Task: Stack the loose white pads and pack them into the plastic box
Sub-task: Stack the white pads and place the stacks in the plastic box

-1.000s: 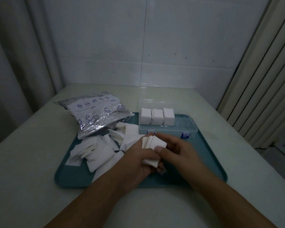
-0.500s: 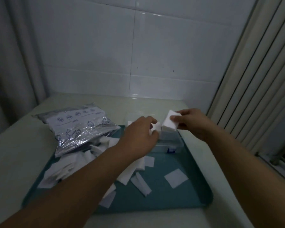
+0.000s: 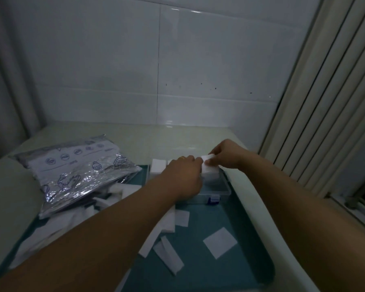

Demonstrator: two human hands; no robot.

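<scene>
A clear plastic box (image 3: 221,191) with a blue latch stands at the far end of a teal tray (image 3: 209,270). My right hand (image 3: 224,153) pinches a stack of white pads (image 3: 209,166) and holds it in the box's right part. My left hand (image 3: 183,175) lies over the box's middle, fingers against the stack's left side; its grip is hidden. Another packed stack (image 3: 158,165) shows at the box's left end. Loose white pads (image 3: 219,242) lie scattered on the tray, several in a heap (image 3: 57,226) at the left.
A shiny foil bag (image 3: 76,167) with printed icons rests on the tray's far left corner and over the pad heap. The pale table (image 3: 6,192) meets a tiled wall behind. Vertical blinds and a window sill stand close on the right.
Both hands carried the gathered stack from the tray's middle up to the box; the stack now sits lower in the box's right part. A few pads were left on the tray.
</scene>
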